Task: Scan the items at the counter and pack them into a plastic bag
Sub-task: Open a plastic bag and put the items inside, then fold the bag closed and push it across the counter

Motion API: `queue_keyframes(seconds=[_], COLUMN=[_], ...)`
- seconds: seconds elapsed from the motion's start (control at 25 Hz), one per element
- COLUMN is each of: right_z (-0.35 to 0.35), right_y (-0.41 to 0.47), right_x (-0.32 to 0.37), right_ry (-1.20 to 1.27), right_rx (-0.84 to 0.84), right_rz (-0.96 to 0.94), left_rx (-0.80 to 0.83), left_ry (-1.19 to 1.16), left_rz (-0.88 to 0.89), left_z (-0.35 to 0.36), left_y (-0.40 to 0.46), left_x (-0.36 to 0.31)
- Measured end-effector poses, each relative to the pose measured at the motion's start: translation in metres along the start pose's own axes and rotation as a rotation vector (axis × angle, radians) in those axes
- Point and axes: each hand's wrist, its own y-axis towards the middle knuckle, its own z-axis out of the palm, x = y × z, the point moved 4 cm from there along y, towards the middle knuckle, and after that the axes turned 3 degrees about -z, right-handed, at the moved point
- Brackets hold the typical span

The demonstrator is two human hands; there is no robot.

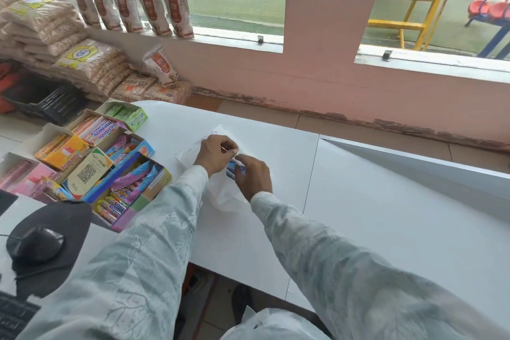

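1. Centrally, the left hand (214,156) is seen with its fingers pinched closed on the upper edge of a thin, translucent plastic bag (225,196), which is held up off the white counter (372,215).
2. Just beside it, the right hand (252,174) is curled around a small blue-wrapped item (234,168), which is gripped at the mouth of the bag, between the two hands; how far the item has entered the bag cannot be told.
3. Both arms are covered by pale patterned sleeves (154,243), which are stretched forward over the counter.
4. The lower part of the bag is seen lying crumpled on the counter between the wrists.
5. To the left of the hands, open display boxes of sweets (110,163) are set out on the counter: rolls in striped wrappers, yellow packets, pink packets and a green carton at the far end.
6. A card with a QR code (88,171) is propped among these boxes.
7. Nearer the lower left corner, a black mouse (34,243) is rested on a dark mouse pad (69,223).
8. Further off, bags of stacked goods (49,36) are piled on the left.
9. A row of upright pouches (132,8) is lined along the window sill, through which playground equipment is visible.
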Motion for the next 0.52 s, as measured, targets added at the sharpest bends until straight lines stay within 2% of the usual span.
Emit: queue_keyframes(seconds=[0.12, 0.24, 0.32, 0.4, 0.52], right_z=[-0.005, -0.013, -0.016, -0.017, -0.022], right_y=[-0.004, -0.017, -0.02, -0.019, -0.019], right_x=[-0.04, -0.094, -0.114, -0.123, -0.126], right_ry=[-0.12, -0.283, -0.25, -0.197, -0.142], right_rx=[-0.053, 0.044, 0.15, 0.204, 0.232], right_rz=[0.113, 0.418, 0.578, 0.641, 0.624], left_rx=[-0.049, -0.076, -0.028, 0.132, 0.342], left_ry=[-0.012, 0.108, 0.382, 0.766, 1.066], left_rz=[0.012, 0.13, 0.351, 0.48, 0.29], left_z=[0.002, 0.023, 0.049, 0.084, 0.112], left_y=[-0.01, -0.034, -0.06, -0.086, -0.11], left_x=[0.006, 0.012, 0.016, 0.033, 0.061])
